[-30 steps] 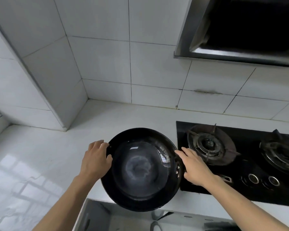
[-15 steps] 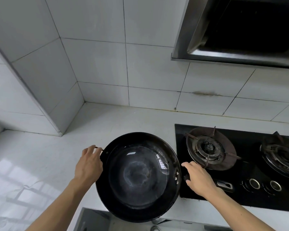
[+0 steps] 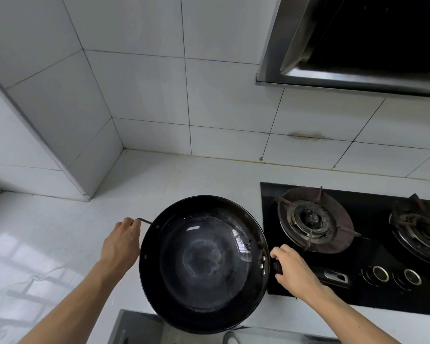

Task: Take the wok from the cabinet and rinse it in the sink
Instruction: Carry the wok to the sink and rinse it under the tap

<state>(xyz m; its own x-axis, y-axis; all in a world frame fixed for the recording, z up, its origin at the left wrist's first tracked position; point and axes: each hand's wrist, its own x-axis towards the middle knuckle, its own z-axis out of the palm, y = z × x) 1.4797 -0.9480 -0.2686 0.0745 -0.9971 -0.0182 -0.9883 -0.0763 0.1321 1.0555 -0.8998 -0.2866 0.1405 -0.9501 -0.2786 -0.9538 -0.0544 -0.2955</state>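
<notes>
My left hand (image 3: 121, 244) grips the wok (image 3: 204, 264) by its wire loop, my right hand (image 3: 292, 268) its black handle; a slack grip could tip it against the stove (image 3: 353, 301)

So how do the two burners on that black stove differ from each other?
The left burner shows whole in the head view, while the right burner is cut off by the picture's edge. The left burner sits on a dull, brownish ring; the right burner's ring looks shinier and more silvery. The left burner lies next to the wok; the right burner lies farther from it. Both are unlit, bare, with pronged pot supports.
</notes>
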